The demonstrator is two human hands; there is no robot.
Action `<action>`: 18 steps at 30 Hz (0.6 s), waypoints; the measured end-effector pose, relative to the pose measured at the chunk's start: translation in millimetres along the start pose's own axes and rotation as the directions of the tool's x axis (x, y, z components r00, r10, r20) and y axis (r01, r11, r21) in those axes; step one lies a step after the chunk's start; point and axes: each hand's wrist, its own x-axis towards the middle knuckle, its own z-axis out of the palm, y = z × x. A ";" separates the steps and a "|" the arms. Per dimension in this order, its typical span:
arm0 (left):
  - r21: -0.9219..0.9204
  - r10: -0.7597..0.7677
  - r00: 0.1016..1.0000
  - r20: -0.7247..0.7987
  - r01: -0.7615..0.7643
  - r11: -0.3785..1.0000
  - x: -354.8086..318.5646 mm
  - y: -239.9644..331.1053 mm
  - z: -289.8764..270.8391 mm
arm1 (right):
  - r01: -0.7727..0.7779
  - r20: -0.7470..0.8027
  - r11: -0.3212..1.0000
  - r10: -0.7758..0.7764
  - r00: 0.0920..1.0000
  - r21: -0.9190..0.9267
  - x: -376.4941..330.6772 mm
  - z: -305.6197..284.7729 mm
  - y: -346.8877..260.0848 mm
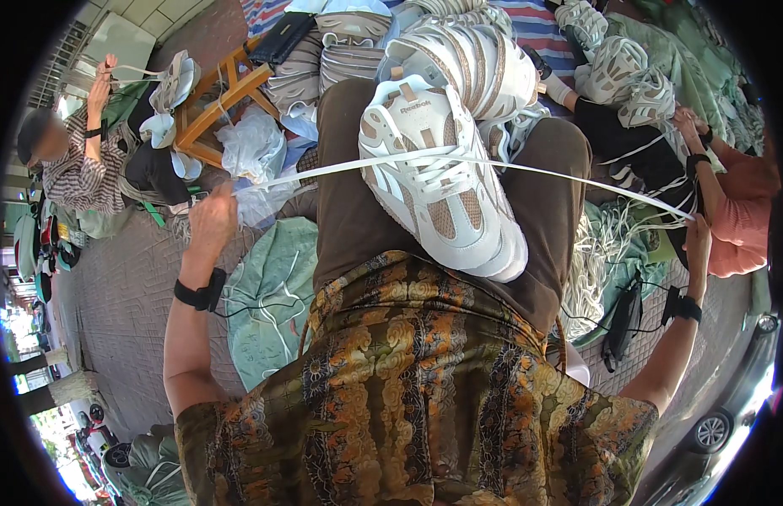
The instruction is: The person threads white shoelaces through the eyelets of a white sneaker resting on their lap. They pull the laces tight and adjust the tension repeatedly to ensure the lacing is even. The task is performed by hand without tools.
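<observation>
A white and beige sneaker [484,221] rests on my lap, its toe toward me. White shoelace [332,168] is threaded through its lower eyelets, and both ends stretch out taut to the sides. Far out to the left, my left hand [213,221] is closed on one lace end. Out to the right, my right hand [699,240] pinches the other end. The upper eyelets beside the tongue carry no lace. Beyond the sneaker, a stack of similar shoes [484,67] stands just past my knees.
Loose white laces [581,278] lie in a heap right of my legs. Green sacking [269,295] is on the paving at left, below a wooden stool [214,114]. One person [75,160] works a shoe at left; another person [742,211] sits close by my right hand.
</observation>
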 end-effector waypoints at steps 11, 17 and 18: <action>0.194 -0.346 0.894 0.285 0.300 0.934 -69.4 -103.5 72.3 | -0.210 -0.156 0.977 0.200 0.967 -0.045 -42.8 10.4 57.9; 0.101 -0.403 0.887 0.226 0.390 0.915 -80.5 -122.0 97.5 | -0.276 -0.235 0.951 0.302 0.924 0.138 -52.5 10.7 87.8; 0.101 -0.420 0.882 0.213 0.407 0.908 -85.8 -127.5 100.7 | -0.291 -0.220 0.928 0.342 0.914 0.232 -51.1 14.9 84.8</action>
